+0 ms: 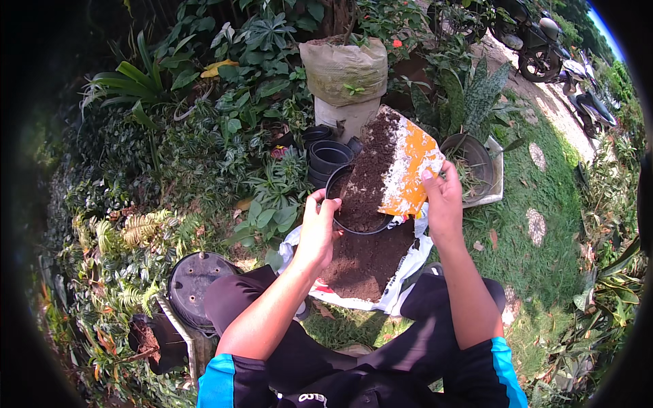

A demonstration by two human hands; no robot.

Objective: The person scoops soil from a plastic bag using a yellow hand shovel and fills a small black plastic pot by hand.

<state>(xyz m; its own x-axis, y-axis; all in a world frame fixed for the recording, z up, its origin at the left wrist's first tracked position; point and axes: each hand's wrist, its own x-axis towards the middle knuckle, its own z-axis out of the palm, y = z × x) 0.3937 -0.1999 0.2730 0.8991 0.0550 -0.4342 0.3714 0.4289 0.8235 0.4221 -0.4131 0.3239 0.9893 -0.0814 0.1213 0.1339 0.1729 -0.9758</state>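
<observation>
My left hand grips the rim of a round black plastic pot between thumb and fingers. The pot is held over an opened white plastic sack with dark soil spread on it. In my right hand is an orange-and-white flat scoop-like piece, its paint flaked. It is tilted over the pot's mouth, and a layer of loose dark soil covers its far left side. Soil also shows inside the pot, though the tilted piece hides part of the opening.
Nested black pots stand just beyond, before a sack-wrapped planter. An upturned black pot lies by my left knee. To the right are a grey basin and grass with stepping stones. Motorcycles stand farther off.
</observation>
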